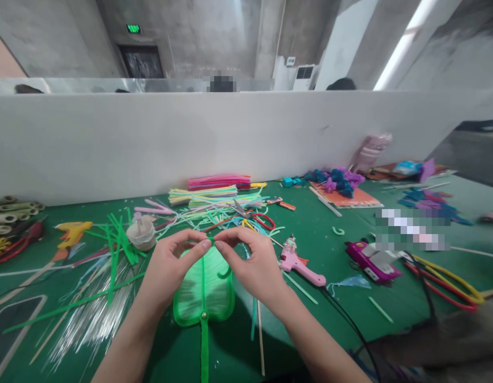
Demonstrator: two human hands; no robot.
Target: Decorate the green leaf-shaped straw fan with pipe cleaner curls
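Fingertips of my left hand (pixel 178 260) and my right hand (pixel 248 260) meet in front of me, pinching a small green piece of pipe cleaner (pixel 210 241) between them. Most of that piece is hidden by the fingers. Just below lies a green hand fan (pixel 218 303) with a see-through face, a green centre rib, a small round bead at the base and a green handle pointing toward me. A short dark green curl (pixel 224 274) shows over the fan's face, near my right fingers.
Right of my hands lies a pink glue gun (pixel 302 266). Red-handled scissors (pixel 254 215) and pipe cleaner bundles (pixel 210 195) are behind. On the left are a yellow glue gun (pixel 71 234), a small tub (pixel 141 234), clear strands (pixel 90 303) and a phone (pixel 15 335).
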